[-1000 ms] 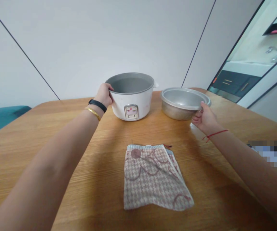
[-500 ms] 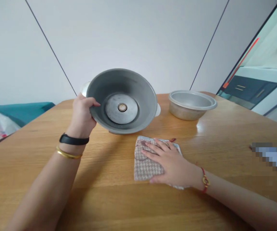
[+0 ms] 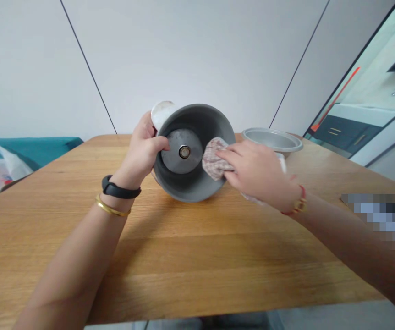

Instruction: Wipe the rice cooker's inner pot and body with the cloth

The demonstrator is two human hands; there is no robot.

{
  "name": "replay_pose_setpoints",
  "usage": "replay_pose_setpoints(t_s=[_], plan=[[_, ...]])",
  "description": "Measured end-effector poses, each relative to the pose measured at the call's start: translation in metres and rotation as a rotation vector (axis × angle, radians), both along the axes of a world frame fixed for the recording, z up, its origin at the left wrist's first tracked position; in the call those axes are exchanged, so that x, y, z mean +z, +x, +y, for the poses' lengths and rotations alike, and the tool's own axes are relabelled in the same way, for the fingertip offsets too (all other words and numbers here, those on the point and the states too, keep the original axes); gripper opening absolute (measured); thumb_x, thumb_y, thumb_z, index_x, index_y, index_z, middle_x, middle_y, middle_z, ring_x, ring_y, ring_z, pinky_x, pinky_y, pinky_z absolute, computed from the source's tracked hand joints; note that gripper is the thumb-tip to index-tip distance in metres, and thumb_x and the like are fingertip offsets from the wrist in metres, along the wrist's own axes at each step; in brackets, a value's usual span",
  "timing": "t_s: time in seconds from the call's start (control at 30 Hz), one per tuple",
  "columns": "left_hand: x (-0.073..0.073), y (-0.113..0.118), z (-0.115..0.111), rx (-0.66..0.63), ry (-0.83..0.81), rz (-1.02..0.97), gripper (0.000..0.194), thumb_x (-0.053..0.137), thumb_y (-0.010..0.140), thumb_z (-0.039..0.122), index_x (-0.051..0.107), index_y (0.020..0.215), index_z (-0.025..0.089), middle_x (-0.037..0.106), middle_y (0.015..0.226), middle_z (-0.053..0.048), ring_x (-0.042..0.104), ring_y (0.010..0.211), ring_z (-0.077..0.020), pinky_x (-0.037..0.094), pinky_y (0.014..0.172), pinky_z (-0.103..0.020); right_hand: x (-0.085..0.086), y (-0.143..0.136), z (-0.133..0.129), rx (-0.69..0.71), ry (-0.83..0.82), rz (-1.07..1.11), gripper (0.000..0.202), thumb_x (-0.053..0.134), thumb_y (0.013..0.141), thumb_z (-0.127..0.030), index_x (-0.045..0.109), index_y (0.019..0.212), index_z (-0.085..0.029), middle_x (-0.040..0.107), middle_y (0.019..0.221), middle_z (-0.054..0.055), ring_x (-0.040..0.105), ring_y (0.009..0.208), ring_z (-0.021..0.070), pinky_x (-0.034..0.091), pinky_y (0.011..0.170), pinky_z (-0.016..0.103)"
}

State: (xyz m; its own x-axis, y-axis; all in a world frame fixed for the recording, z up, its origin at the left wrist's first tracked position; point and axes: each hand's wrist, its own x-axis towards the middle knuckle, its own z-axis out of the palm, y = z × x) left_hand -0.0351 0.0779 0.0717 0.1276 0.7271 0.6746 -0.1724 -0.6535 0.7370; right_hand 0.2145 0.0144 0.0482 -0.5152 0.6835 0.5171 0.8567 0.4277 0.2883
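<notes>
Left hand [image 3: 142,151]: clamped on the near-left edge of a grey-lined cooker [image 3: 197,121], thumb hooked over the rim and lying inside, other fingers round the outside by a white side handle [image 3: 163,112], which rises just above the knuckles. Black wristband [image 3: 120,189] and gold bangle [image 3: 112,207] below this hand, on the same wrist.

Cooker sits between the two hands, tipped so its mouth faces the wearer. Just right of the left thumb, inside: a round metal plate [image 3: 178,162] with a ringed button [image 3: 184,152] at its centre.

Right hand [image 3: 257,169]: fingers closed on a bunched, patterned cloth [image 3: 214,158], slightly blurred. Most of the visible cloth bulges ahead of the fingertips, in front of the cooker's inner wall on its right side; a paler edge hangs under the palm. Cannot tell whether the cloth presses on the wall. Red bracelet [image 3: 298,204] with a gold-coloured piece on this wrist.

Metal pot [image 3: 271,139]: beyond the right hand, its lower part hidden by it, rim upward.

Wooden table [image 3: 183,252] below both hands. Pixelated patch [image 3: 379,215] right of the right wrist, contents unreadable. Far left of the left hand: teal seat [image 3: 51,146], pale plastic bag [image 3: 7,167]. Pale wall [image 3: 183,50] behind both hands.
</notes>
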Motion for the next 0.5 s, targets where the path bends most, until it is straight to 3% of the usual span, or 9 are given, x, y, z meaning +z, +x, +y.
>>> replay_pose_setpoints(t_s=[0.07,0.13,0.23,0.37,0.5], plan=[[0.000,0.004,-0.005,-0.008,-0.036,-0.033,0.049,0.072,0.055,0.008,0.065,0.101,0.021,0.069,0.103,-0.002,0.058,0.114,-0.0313,0.051,0.089,-0.037,0.002,-0.029,0.024,-0.034,-0.102,-0.149,0.025,0.054,0.085,-0.018,0.074,0.100,-0.011,0.072,0.104,0.020,0.062,0.099,0.0323,0.042,0.085,0.045],[-0.001,0.007,-0.009,0.033,-0.077,-0.098,0.047,0.072,0.054,0.007,0.066,0.098,0.021,0.068,0.099,-0.002,0.059,0.110,-0.0312,0.052,0.087,-0.037,-0.007,-0.053,0.042,-0.082,-0.276,-0.216,0.021,0.057,0.082,-0.017,0.075,0.088,-0.009,0.073,0.097,0.023,0.064,0.097,0.0321,0.042,0.082,0.043],[-0.002,0.010,-0.011,0.070,-0.069,-0.145,0.046,0.068,0.052,0.005,0.067,0.096,0.019,0.068,0.092,-0.002,0.060,0.103,-0.0292,0.052,0.085,-0.036,-0.024,-0.078,0.051,-0.037,-0.487,-0.081,0.024,0.056,0.082,-0.022,0.076,0.087,-0.010,0.074,0.095,0.022,0.067,0.091,0.0310,0.044,0.075,0.038],[-0.003,0.014,-0.009,0.034,-0.015,-0.135,0.048,0.065,0.051,0.005,0.067,0.098,0.016,0.068,0.092,-0.003,0.062,0.103,-0.0285,0.051,0.091,-0.038,-0.034,-0.105,0.050,0.203,-0.703,0.498,0.022,0.052,0.083,-0.025,0.070,0.087,-0.013,0.075,0.088,0.012,0.067,0.079,0.0232,0.047,0.068,0.031],[-0.006,0.018,-0.008,0.043,-0.029,-0.136,0.046,0.074,0.059,0.013,0.064,0.104,0.020,0.069,0.107,-0.004,0.060,0.116,-0.0310,0.046,0.104,-0.043,-0.028,-0.132,0.063,0.330,-0.732,1.285,0.012,0.053,0.085,-0.029,0.061,0.083,-0.021,0.074,0.090,0.007,0.067,0.084,0.0212,0.054,0.074,0.031]])
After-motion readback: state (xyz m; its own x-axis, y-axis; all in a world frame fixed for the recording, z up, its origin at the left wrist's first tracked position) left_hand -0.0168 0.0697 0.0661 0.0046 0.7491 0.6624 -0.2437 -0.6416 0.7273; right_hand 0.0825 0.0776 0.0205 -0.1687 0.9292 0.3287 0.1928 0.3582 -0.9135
